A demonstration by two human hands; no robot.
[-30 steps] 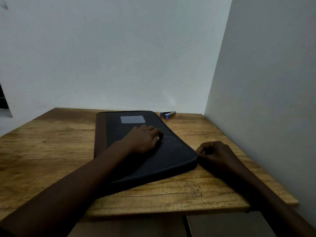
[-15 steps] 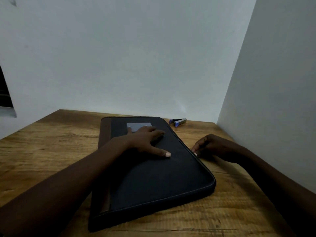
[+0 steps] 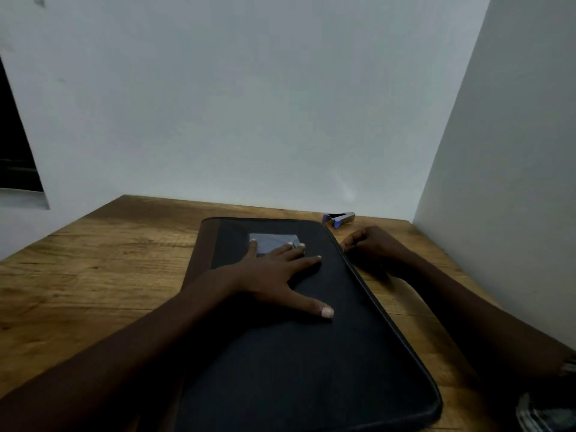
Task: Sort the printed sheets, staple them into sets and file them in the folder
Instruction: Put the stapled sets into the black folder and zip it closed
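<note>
The picture is dim and soft, so small detail is lost. The right hand [image 3: 374, 244] lies against the folder's [image 3: 311, 363] right edge, near its far end. Its fingers are curled, with thumb and forefinger meeting right at the zip seam. Whether they pinch a zip pull or only touch the edge cannot be told, since the spot is dark and tiny.

Off the folder's near right corner, a pale streaked shape [image 3: 536, 413] is cut off by the frame and too blurred to name. The folder's near left corner is hidden under the left forearm. Both forearms run out of the frame at the bottom.

The left hand [image 3: 274, 275] lies flat on the folder's far half, its fingers straight and spread and the thumb pointing to the right. 3 fingertips rest over part of a pale grey label window [image 3: 271, 240] near the folder's far end.

The folder is a closed, flat black fabric case with rounded corners, a zip line along its right side and a brown strip down its left side. It lies lengthwise on a wooden table [image 3: 109, 275], filling the middle of it.

Just beyond the folder's far right corner lies a small stapler [image 3: 339, 218], metal with blue-purple parts, close to the back wall.
</note>
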